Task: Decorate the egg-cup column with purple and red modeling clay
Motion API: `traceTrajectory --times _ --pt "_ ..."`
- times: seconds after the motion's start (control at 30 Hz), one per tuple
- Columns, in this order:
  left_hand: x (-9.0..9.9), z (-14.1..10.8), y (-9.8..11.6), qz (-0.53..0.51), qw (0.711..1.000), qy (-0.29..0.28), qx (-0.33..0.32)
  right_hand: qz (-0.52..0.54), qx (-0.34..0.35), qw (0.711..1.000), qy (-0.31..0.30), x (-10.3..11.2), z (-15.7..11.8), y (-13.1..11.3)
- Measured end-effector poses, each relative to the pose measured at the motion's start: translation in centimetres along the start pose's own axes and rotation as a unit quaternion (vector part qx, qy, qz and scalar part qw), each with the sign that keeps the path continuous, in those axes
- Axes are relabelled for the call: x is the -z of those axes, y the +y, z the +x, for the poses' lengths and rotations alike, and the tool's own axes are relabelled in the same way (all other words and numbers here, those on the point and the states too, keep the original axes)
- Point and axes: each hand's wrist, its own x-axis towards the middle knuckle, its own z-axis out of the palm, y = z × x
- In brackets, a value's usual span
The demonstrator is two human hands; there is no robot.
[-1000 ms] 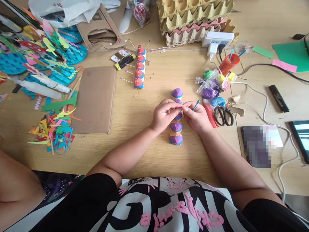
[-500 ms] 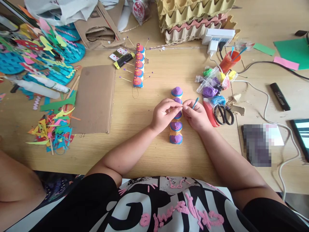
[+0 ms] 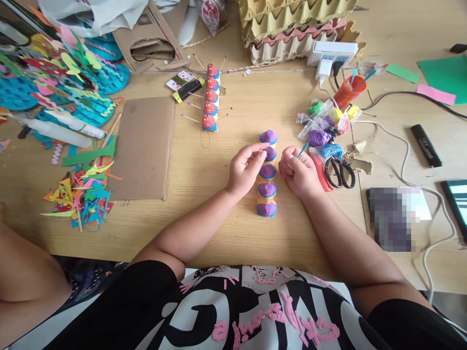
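My right hand [image 3: 299, 172] is closed around a small blue modelling tool [image 3: 302, 150], whose end sticks up past the fingers; a tiny bit of clay in the fingertips cannot be made out. My left hand [image 3: 245, 170] hovers at the left edge of a row of purple clay domes [image 3: 267, 188] with blue rims on a yellow-orange egg-carton strip. Its index finger stretches out, apart from the thumb, with nothing visible between them. This hand partly covers the upper domes. Farther back stands a finished-looking egg-carton caterpillar [image 3: 210, 99] with red, blue-rimmed humps and purple-tipped sticks.
Black scissors [image 3: 340, 173], bagged clay [image 3: 318, 137] and an orange cup [image 3: 349, 92] of blue tools lie right. Egg trays [image 3: 292, 29] and a power strip [image 3: 333, 51] stand behind. Cardboard [image 3: 142, 146], paper scraps [image 3: 83, 194] and another person's arm [image 3: 29, 272] are left.
My hands have moved apart from their fingertip contact above the row. The right hand still holds the blue tool; the left index finger and thumb have separated.
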Motion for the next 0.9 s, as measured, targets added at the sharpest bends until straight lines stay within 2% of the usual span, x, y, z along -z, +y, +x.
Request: traceTrajectory --times 0.13,0.27,0.63,0.9 --pt "0.1 0.2 -0.5 -0.04 0.996 0.038 0.073 -0.009 0.017 1.0 -0.017 0.0 -0.1 0.2" --pt "0.2 0.4 -0.7 -0.069 0.99 0.066 0.107 -0.058 0.014 0.998 -0.009 0.3 -0.1 0.6" --pt "0.3 0.3 -1.2 -0.055 0.993 0.05 0.096 -0.007 -0.006 1.0 0.02 0.4 0.2 0.4" --pt "0.2 0.5 -0.6 -0.066 0.993 0.053 0.087 0.0 0.006 1.0 0.005 0.5 0.1 0.6"
